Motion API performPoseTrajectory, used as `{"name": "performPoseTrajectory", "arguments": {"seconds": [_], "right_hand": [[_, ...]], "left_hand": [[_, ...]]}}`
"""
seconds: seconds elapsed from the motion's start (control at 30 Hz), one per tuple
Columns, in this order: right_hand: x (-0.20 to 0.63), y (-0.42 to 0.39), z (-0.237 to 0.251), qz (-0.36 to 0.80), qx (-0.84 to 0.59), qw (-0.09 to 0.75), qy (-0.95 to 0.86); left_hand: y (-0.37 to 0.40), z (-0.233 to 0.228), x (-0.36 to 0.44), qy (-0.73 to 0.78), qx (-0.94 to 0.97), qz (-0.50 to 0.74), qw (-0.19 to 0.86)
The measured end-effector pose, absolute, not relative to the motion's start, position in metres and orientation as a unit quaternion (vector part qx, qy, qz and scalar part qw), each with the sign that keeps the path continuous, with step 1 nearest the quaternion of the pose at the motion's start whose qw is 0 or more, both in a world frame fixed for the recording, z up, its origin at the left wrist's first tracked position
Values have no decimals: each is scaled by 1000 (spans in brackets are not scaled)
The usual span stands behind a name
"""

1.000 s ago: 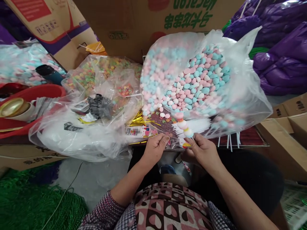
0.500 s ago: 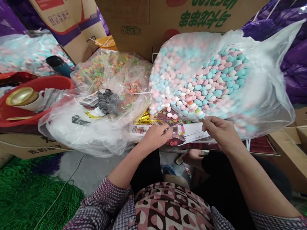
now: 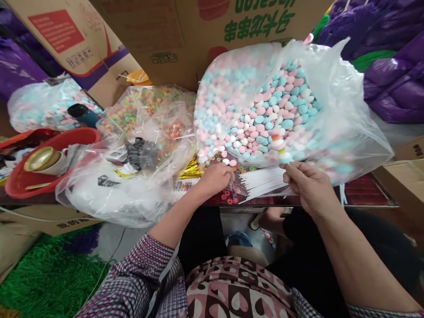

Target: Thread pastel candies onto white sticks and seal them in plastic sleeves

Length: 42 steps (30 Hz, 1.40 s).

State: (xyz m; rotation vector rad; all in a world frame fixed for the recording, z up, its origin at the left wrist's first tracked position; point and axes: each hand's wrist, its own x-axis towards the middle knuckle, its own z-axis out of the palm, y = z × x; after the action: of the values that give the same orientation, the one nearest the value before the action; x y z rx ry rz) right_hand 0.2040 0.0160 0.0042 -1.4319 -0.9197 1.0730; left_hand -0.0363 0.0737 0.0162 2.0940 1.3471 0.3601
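Note:
My right hand (image 3: 308,185) is closed in a pinch at the lower end of a candy skewer (image 3: 278,148), which stands upright with coloured pieces stacked on it. Behind that skewer lies a large clear bag of pink, blue and white candies (image 3: 258,119). My left hand (image 3: 217,180) has its fingers closed on a small clear wrapper (image 3: 234,193) with a colourful print; its far side is hard to make out. Between the hands, a fan of white sticks (image 3: 263,183) rests on the table. Loose ring candies (image 3: 227,196) lie by my left fingers.
Gold twist ties (image 3: 190,168) lie left of my left hand. A clear bag of small coloured rings (image 3: 132,108) and a white plastic bag (image 3: 112,194) are farther left, beside a red basin (image 3: 20,183). A cardboard box (image 3: 159,35) stands behind. The table edge (image 3: 357,198) runs in front.
My left hand has turned downward, and the printed wrapper has swung from above the sticks to hang below its fingers. My right hand keeps the skewer, now held more upright. The view has shifted slightly.

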Motion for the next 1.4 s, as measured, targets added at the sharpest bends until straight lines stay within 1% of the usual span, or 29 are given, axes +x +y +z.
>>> {"name": "performPoseTrajectory", "arguments": {"seconds": [0.1,0.17,0.3,0.4,0.47,0.57,0.67,0.77,0.9,1.0,1.1,1.17,1.33,1.4], "right_hand": [[202,13,0,440,-607,519,-410],[199,12,-3,434,-609,504,-432],[194,9,-2,423,-610,485,-462],[191,8,-1,417,-612,480,-471],[189,8,-1,416,-613,477,-473],[187,8,-1,417,-615,475,-472],[186,7,0,420,-615,475,-469],[183,2,4,431,-609,470,-472],[175,-8,10,468,-583,492,-446],[166,-10,11,463,-580,520,-422],[159,-10,7,474,-568,524,-422],[155,-10,1,491,-552,527,-421],[151,-17,-10,491,-552,522,-426],[151,-21,-12,479,-556,518,-439]], "left_hand": [[75,21,-26,581,759,141,258],[76,21,-21,612,751,135,206],[82,12,-18,629,763,89,123],[90,4,-17,615,780,35,107],[94,-1,-16,605,789,26,105],[98,-5,-16,606,787,45,107],[97,-7,-19,618,769,104,121],[89,-4,-26,610,747,205,168],[65,1,-31,524,754,310,247],[43,3,-25,470,755,351,292],[25,2,-13,464,727,371,345],[17,1,-5,464,680,392,410],[8,1,3,427,442,445,651],[6,0,4,418,381,444,695]]}}
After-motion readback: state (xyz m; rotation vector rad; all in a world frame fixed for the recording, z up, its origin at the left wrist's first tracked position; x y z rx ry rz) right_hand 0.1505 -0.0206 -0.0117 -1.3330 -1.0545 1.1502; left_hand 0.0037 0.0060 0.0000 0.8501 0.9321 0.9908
